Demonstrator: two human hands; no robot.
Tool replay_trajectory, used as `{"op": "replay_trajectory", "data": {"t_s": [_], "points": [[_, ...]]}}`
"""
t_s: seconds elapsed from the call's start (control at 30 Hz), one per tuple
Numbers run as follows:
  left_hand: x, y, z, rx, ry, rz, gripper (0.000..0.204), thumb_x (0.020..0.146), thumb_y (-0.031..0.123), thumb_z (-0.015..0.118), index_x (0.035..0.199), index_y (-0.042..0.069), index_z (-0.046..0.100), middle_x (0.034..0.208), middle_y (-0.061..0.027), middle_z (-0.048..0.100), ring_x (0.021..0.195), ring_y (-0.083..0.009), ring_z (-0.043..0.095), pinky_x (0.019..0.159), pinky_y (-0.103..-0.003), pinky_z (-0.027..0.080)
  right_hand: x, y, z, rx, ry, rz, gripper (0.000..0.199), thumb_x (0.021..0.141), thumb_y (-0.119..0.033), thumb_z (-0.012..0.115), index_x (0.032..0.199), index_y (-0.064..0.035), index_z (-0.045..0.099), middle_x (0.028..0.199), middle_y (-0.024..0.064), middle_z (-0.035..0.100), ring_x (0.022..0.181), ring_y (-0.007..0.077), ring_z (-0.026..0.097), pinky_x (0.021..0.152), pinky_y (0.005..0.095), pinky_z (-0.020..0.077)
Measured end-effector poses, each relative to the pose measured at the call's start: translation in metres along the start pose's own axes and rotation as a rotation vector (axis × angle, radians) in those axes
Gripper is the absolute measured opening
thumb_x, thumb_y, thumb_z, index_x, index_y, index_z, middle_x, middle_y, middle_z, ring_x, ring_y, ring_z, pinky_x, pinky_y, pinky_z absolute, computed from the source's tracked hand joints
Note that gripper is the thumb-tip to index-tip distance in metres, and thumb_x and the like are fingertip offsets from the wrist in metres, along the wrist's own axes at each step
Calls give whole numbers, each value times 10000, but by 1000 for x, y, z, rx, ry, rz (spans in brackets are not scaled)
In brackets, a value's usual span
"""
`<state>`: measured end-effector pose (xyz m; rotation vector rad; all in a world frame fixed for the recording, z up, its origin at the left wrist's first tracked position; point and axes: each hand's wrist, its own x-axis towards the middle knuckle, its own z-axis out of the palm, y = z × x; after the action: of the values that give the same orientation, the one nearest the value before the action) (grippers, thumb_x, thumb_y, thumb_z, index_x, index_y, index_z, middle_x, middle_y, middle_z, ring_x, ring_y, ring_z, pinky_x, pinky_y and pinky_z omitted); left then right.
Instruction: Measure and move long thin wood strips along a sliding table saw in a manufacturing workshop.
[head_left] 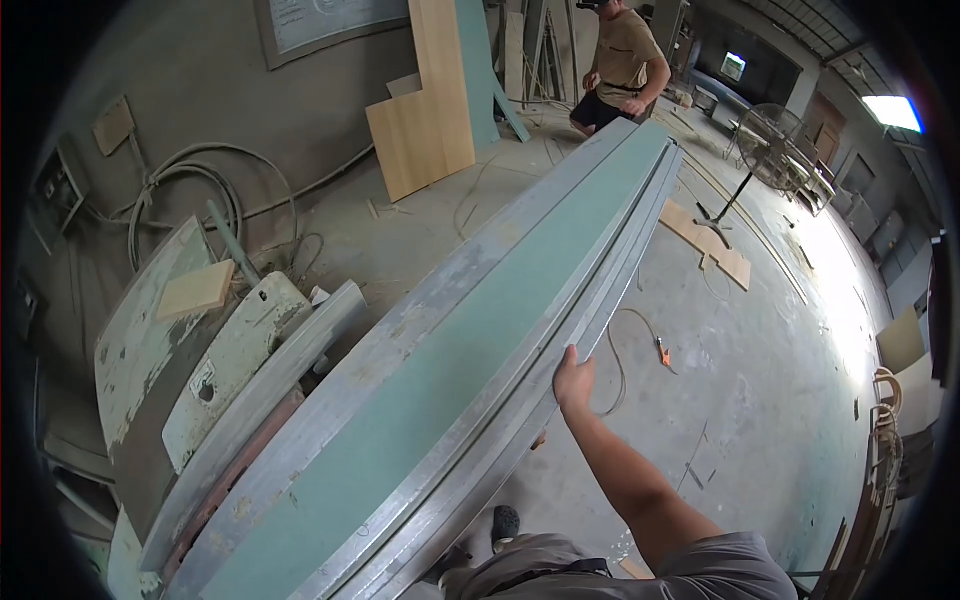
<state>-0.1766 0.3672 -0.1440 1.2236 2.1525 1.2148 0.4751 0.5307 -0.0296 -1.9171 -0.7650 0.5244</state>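
Note:
My right hand (573,381) grips the outer edge of a long silver metal rail (520,421), with its thumb up by the rim and most of its fingers hidden. This rail runs along the right side of a long machine table (395,345) of scuffed grey metal. A long, narrow green board (440,385) lies flat along the table, from near my body to the far end. My left hand is out of view.
A person (625,65) stands beyond the far end of the table. On the left, a worn pale-green machine housing (235,365) carries a small wood block (195,291). Wooden panels (425,140) lean on the wall. A standing fan (765,150) and an orange-tipped hose (663,350) are to the right.

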Motion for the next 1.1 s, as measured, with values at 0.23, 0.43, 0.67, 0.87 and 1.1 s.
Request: {"op": "replay_trajectory", "data": {"t_s": [0.23,0.43,0.67,0.87,1.1], "points": [[-2,3,9,-81,14,16,625,959,481,418,1374,16,368,1300,-138,500,1173,-334,498,1022,-491,412,11,-1,-3,-12,-14,26,571,928,-332,525,1263,119,427,1173,314,561,1133,419,535,958,419,409],[-204,-45,-95,-37,323,-228,632,961,483,414,1379,12,359,1305,-134,496,1172,-331,497,1022,-494,414,81,40,37,-168,-95,-187,510,956,-387,480,1140,83,553,1052,272,625,994,396,597,846,450,451],[-408,18,-76,141,1168,-1225,770,962,579,297,1298,-94,466,1072,-238,635,957,-355,628,817,-432,496,256,71,81,-376,-208,-131,528,975,-457,380,1176,-29,615,1082,209,660,936,333,654,788,462,525],[-349,117,9,-450,1380,-1138,889,903,682,338,1147,-145,559,1102,-248,626,971,-326,631,815,-381,492,378,64,109,-407,-271,-126,616,949,-521,392,1189,5,607,1143,215,632,1003,336,613,877,445,487],[-343,128,33,-549,1312,-1098,865,904,678,361,1142,-132,544,994,-211,631,755,-294,646,590,-367,522,389,54,57,-132,-201,53,801,887,-631,411,1120,110,609,1117,258,628,1022,382,606,907,450,465]]}}
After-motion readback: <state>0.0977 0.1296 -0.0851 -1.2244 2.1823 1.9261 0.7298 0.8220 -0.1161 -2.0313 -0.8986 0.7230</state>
